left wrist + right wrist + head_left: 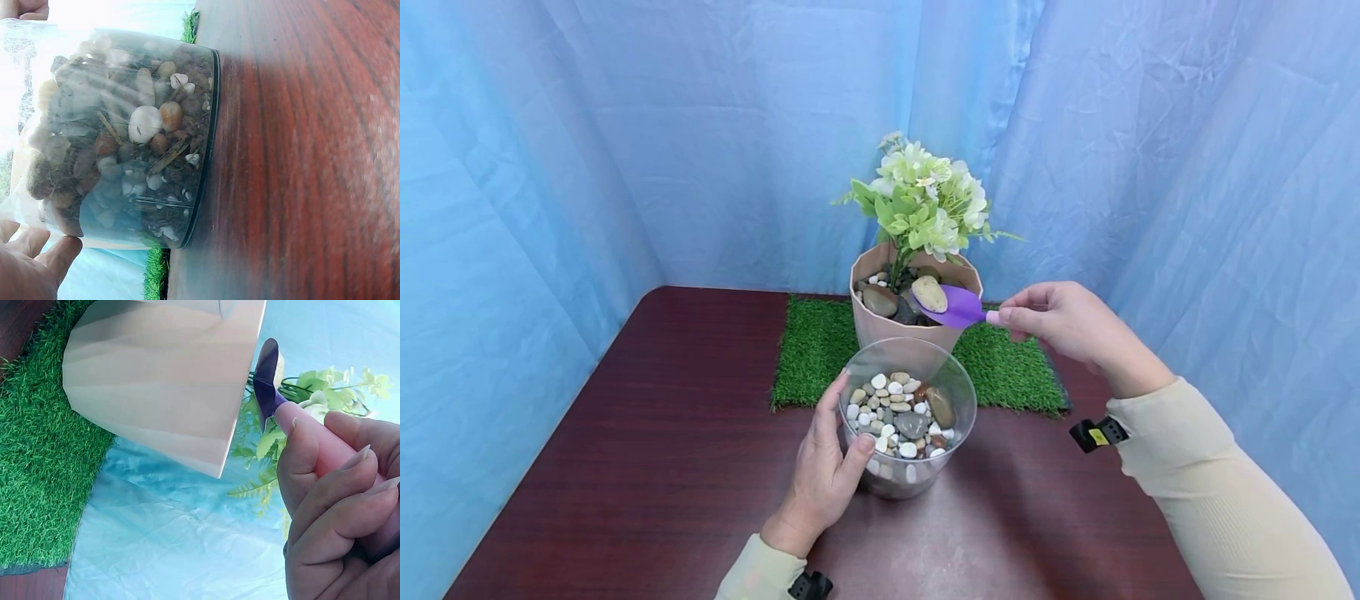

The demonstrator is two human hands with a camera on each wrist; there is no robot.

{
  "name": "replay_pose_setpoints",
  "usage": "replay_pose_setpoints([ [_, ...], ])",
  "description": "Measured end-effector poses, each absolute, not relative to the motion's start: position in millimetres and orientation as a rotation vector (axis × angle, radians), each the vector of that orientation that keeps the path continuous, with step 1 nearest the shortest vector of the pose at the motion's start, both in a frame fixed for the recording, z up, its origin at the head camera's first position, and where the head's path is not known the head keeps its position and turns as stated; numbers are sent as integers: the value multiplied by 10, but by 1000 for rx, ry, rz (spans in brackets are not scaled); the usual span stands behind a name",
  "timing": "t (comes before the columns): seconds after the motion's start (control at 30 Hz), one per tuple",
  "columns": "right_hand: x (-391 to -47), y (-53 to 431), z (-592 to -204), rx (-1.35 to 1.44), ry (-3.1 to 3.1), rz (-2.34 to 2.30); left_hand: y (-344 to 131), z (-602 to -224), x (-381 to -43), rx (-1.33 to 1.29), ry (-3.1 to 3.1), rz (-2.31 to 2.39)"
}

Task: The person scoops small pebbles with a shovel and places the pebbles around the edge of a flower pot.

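My right hand grips the pink handle of a small purple trowel. On its blade lies a cream-coloured stone, held over the rim of a pale pink flowerpot. In the right wrist view the fingers curl round the pink handle. White artificial flowers with green leaves rise from the pot, among large dark stones. My left hand holds the near left side of a clear plastic container, thumb at the rim. Inside it are mixed pebbles, white, brown and grey.
The flowerpot stands on a green artificial grass mat, and the clear container is right in front of it. Both are on a dark red-brown wooden table. Light blue curtains hang behind and on both sides.
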State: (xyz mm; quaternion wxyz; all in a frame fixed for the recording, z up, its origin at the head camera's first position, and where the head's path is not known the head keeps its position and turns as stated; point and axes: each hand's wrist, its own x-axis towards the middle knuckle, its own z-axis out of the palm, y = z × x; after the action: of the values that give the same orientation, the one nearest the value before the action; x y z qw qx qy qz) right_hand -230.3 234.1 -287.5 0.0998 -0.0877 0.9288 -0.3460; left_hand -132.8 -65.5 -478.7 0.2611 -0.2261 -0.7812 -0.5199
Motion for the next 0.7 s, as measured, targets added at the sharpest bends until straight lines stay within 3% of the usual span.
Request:
replay_pose_setpoints([
  [0.7,-2563,2320,-2852,-189,2797,-938,-651,-4801,-1341,-613,-2102,-1386],
])
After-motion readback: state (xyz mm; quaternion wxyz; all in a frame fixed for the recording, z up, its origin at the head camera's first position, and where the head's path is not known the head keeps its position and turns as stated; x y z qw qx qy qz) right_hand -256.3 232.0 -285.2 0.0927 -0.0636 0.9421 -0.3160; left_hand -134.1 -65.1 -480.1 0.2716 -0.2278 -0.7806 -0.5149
